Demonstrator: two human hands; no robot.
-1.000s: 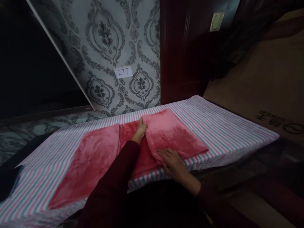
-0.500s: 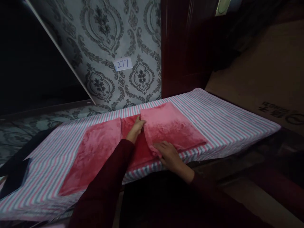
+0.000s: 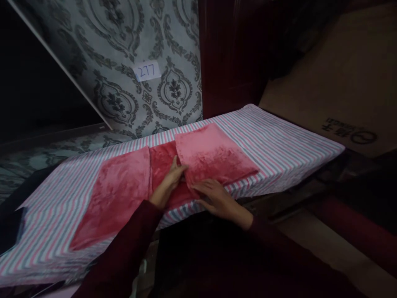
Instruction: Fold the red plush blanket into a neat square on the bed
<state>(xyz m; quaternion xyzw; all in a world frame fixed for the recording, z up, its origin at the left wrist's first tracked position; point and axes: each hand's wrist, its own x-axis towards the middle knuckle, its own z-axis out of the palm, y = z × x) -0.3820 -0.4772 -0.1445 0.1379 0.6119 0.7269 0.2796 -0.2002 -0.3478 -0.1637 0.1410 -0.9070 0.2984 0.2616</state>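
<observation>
A pinkish-red plush cloth (image 3: 119, 182) lies on the table with both ends folded inward. Between the two folded flaps shows a strip of its darker red layer. My left hand (image 3: 174, 173) rests on this strip, against the inner edge of the right flap (image 3: 214, 153). Its thumb and forefinger are apart, while the other fingers are partly hidden. My right hand (image 3: 218, 199) lies over the near inner corner of that flap, fingers stretched out and thumb apart.
A striped cover (image 3: 279, 140) is spread over the table. Behind stands a patterned wall with a paper label (image 3: 147, 70) reading 277. A cardboard box (image 3: 335, 78) is at the right, a dark panel (image 3: 40, 74) at upper left. Dark fabric (image 3: 12, 229) lies at the left end.
The view has shifted, so the scene sits a little further left and higher. My right hand's fingers have straightened from a curled hold at the flap's corner. My left hand stays beside the flap's edge.
</observation>
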